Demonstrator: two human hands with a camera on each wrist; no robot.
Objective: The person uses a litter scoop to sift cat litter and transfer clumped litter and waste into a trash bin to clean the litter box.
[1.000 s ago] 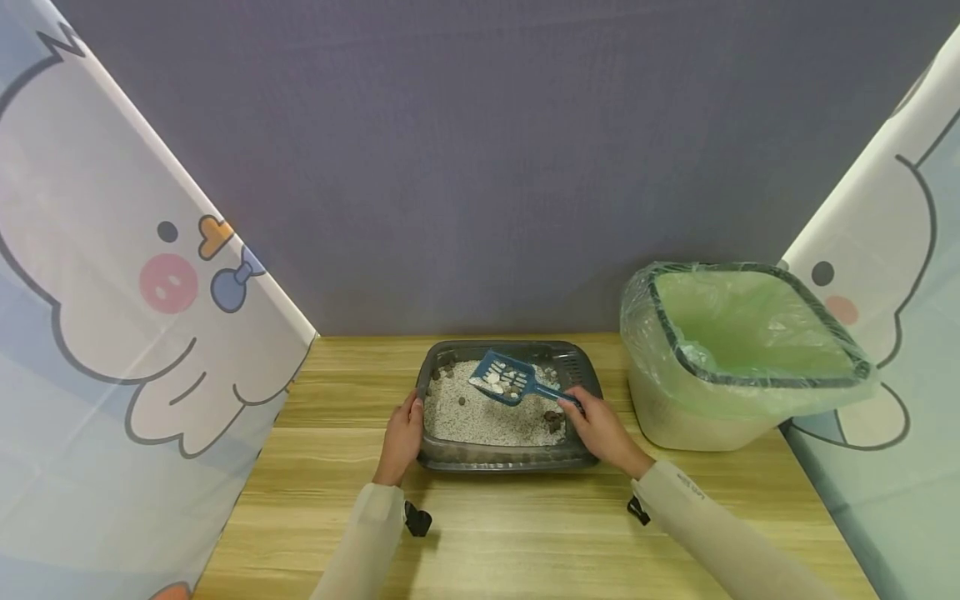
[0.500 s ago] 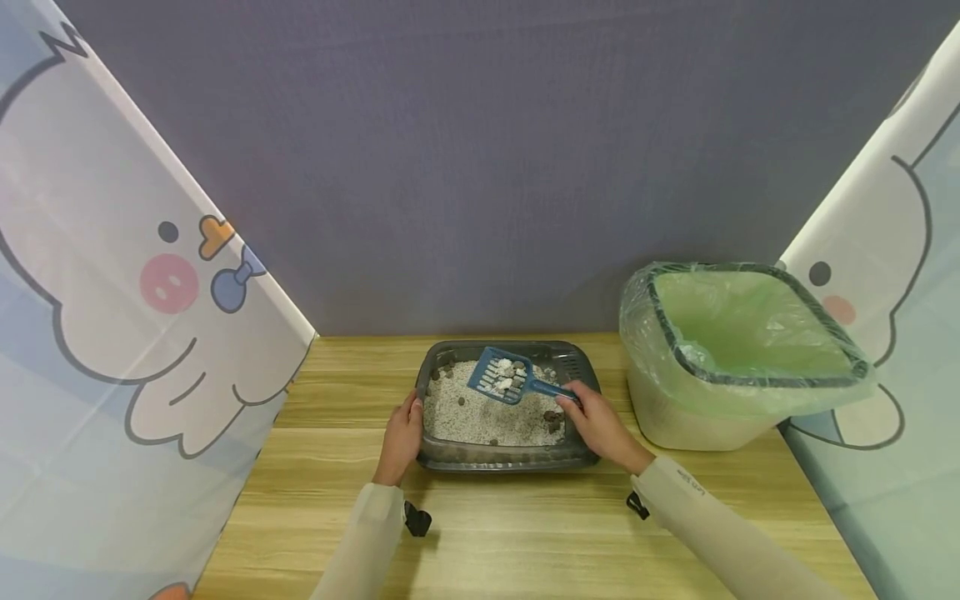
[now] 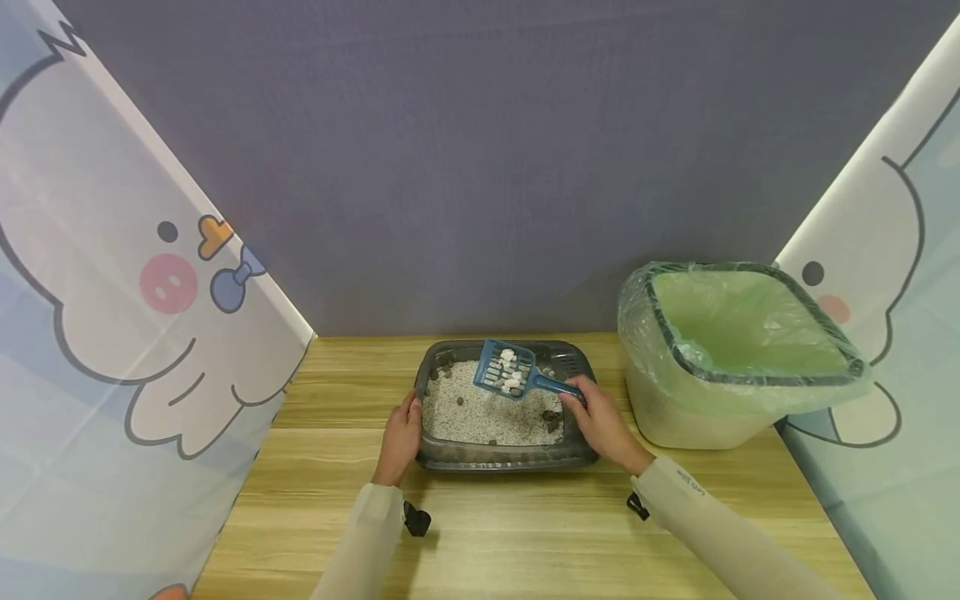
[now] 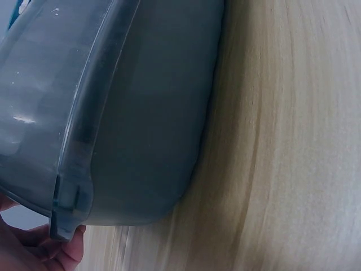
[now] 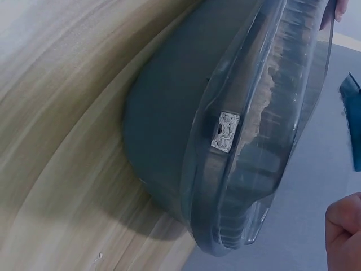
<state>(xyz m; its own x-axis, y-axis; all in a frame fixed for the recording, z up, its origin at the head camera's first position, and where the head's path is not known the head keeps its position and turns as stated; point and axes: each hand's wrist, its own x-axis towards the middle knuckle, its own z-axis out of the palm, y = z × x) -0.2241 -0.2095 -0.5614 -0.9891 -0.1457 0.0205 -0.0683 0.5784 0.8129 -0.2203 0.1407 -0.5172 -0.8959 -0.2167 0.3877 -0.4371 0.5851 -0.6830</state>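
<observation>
A dark grey see-through litter box (image 3: 487, 460) stands on the table, holding pale litter (image 3: 480, 421) with brown clumps (image 3: 552, 419) at its right side. My left hand (image 3: 402, 435) grips the box's left rim; the left wrist view shows the fingers (image 4: 70, 251) bent round that edge. By its handle, my right hand (image 3: 606, 427) holds a blue slotted litter scoop (image 3: 547, 383) above the litter. White and brownish lumps (image 3: 512, 372) lie on the scoop. In the right wrist view, only part of the scoop (image 5: 354, 127) and a curled finger or knuckle (image 5: 344, 223) show.
To the right of the box stands a tall pale bin (image 3: 678, 412), lined with a clear green bag (image 3: 727, 312) under a dark rim frame. A grey backdrop (image 3: 480, 167) rises behind the wooden table (image 3: 510, 533). Printed curtains (image 3: 97, 250) flank both sides.
The scoop has risen slightly and shifted a little right, with its lumps rearranged on the slots. A small brown clump now shows near the litter's front edge. My left hand stays put.
</observation>
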